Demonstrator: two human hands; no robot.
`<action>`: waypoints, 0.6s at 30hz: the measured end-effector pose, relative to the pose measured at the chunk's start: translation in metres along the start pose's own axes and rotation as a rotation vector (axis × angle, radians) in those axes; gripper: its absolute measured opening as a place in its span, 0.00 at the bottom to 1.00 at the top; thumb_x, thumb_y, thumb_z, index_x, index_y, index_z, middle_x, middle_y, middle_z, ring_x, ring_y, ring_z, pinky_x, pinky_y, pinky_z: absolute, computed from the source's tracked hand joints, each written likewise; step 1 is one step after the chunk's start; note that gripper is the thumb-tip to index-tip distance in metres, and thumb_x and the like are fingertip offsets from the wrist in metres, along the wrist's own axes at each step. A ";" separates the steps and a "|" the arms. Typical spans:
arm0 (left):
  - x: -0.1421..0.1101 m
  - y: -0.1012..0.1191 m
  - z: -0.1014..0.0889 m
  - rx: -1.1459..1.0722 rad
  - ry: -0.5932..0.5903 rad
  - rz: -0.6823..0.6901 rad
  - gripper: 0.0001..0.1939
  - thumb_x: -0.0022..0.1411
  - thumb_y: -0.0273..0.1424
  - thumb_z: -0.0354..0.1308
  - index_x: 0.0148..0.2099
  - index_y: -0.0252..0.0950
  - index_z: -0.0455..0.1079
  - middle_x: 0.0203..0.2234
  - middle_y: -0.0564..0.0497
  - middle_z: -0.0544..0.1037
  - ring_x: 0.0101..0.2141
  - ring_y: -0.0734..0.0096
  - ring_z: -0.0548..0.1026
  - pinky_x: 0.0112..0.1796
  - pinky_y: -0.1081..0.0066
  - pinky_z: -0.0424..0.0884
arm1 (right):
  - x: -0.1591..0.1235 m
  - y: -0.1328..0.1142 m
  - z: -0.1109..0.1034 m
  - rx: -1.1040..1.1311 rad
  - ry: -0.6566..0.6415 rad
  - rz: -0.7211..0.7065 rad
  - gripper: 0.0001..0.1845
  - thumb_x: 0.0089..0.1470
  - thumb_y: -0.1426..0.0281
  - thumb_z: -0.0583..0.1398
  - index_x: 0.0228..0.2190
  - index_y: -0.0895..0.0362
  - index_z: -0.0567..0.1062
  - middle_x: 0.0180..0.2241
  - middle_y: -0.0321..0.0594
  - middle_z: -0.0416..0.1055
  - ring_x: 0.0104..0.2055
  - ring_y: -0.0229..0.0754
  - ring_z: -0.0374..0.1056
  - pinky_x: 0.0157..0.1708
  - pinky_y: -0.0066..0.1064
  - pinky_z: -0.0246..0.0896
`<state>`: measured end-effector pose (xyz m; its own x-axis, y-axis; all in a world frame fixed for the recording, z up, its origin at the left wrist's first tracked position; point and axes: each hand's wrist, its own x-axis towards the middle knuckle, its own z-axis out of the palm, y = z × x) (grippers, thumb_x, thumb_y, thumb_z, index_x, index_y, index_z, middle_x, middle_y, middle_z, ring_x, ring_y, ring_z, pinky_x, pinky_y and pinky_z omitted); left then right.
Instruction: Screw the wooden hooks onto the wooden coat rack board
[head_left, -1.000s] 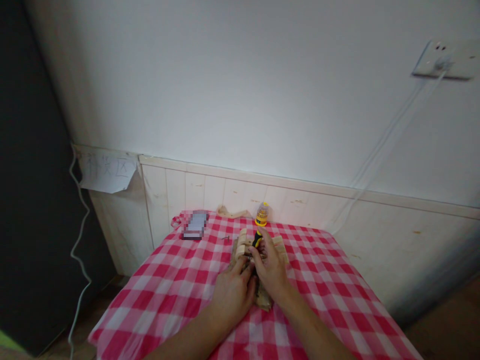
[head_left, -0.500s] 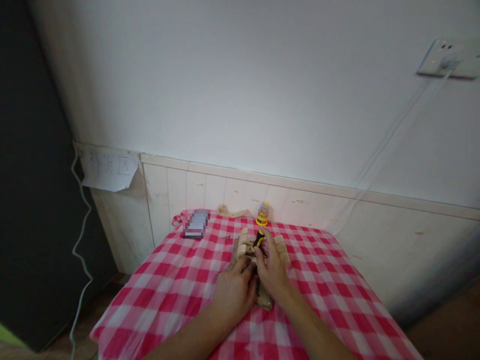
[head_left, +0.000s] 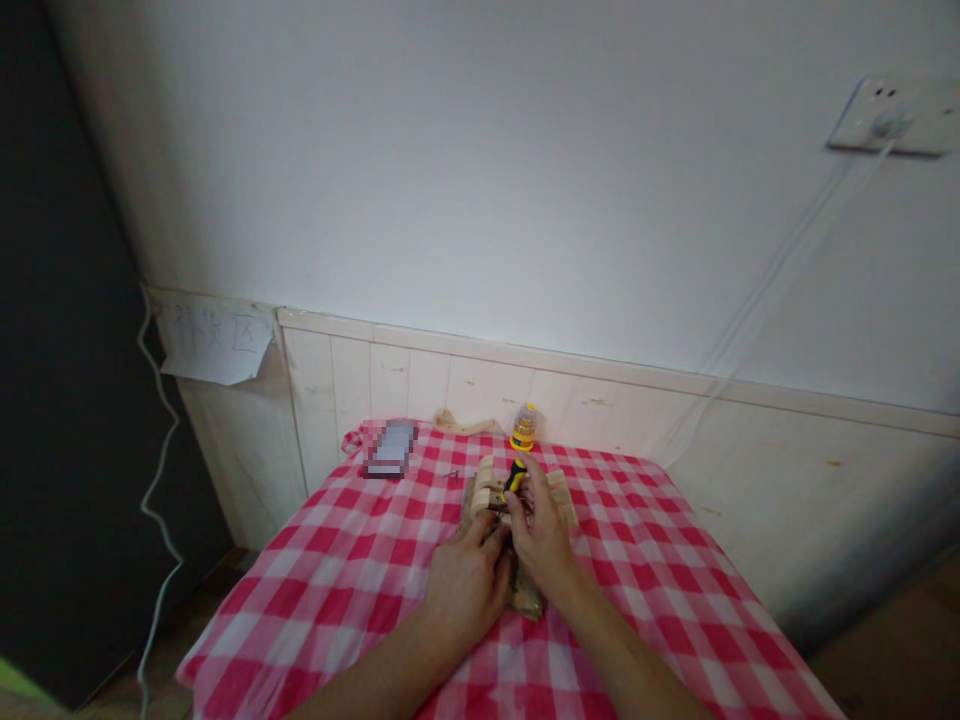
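My right hand (head_left: 546, 535) is closed round a yellow and black screwdriver (head_left: 514, 479), its handle tilted up and its tip hidden low among the fingers. Under both hands lies a pale wooden piece (head_left: 486, 480) with slatted or blocky parts, on a darker wooden base (head_left: 528, 602). My left hand (head_left: 466, 570) grips the near left part of this wooden piece, its fingertips close to the foot of the screwdriver. What exactly lies between the left fingers is mostly covered. Small screws or nails (head_left: 450, 475) lie on the cloth left of the wood.
A red and white checked cloth (head_left: 337, 600) covers the table. At the back stand a clear bit case with a yellow base (head_left: 523, 430) and a curved pale wooden strip (head_left: 461, 425). A phone-like slab (head_left: 391, 450), blurred out, lies back left. The wall panelling (head_left: 600, 410) borders the far edge.
The view has shifted very slightly. Both hands keep their places on the wood and the screwdriver, with hardly any visible movement.
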<state>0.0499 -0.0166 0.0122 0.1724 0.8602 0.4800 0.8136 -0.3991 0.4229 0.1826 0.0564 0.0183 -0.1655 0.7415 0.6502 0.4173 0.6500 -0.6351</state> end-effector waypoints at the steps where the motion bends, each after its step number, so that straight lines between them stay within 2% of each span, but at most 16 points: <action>1: 0.000 0.001 0.000 0.002 -0.004 -0.009 0.17 0.68 0.26 0.51 0.56 0.39 0.74 0.55 0.43 0.77 0.50 0.56 0.80 0.50 0.57 0.81 | 0.000 0.000 0.000 -0.002 0.002 -0.005 0.29 0.66 0.69 0.56 0.67 0.51 0.64 0.62 0.49 0.71 0.61 0.53 0.72 0.62 0.52 0.68; 11: 0.002 0.003 -0.002 0.008 -0.054 -0.064 0.15 0.68 0.27 0.51 0.54 0.37 0.73 0.55 0.43 0.77 0.49 0.56 0.80 0.48 0.57 0.81 | -0.001 0.002 0.000 -0.026 0.009 -0.041 0.29 0.67 0.69 0.55 0.67 0.52 0.64 0.63 0.50 0.71 0.62 0.52 0.71 0.60 0.48 0.70; 18: 0.000 -0.003 0.003 0.010 -0.008 0.008 0.15 0.69 0.26 0.51 0.54 0.38 0.73 0.55 0.43 0.76 0.51 0.57 0.79 0.50 0.58 0.81 | 0.000 0.005 0.002 0.015 0.010 -0.012 0.29 0.66 0.69 0.56 0.67 0.51 0.65 0.63 0.49 0.70 0.62 0.53 0.71 0.60 0.51 0.70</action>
<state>0.0492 -0.0143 0.0087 0.1836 0.8596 0.4768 0.8178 -0.4027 0.4111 0.1829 0.0599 0.0143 -0.1610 0.7319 0.6621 0.4018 0.6614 -0.6333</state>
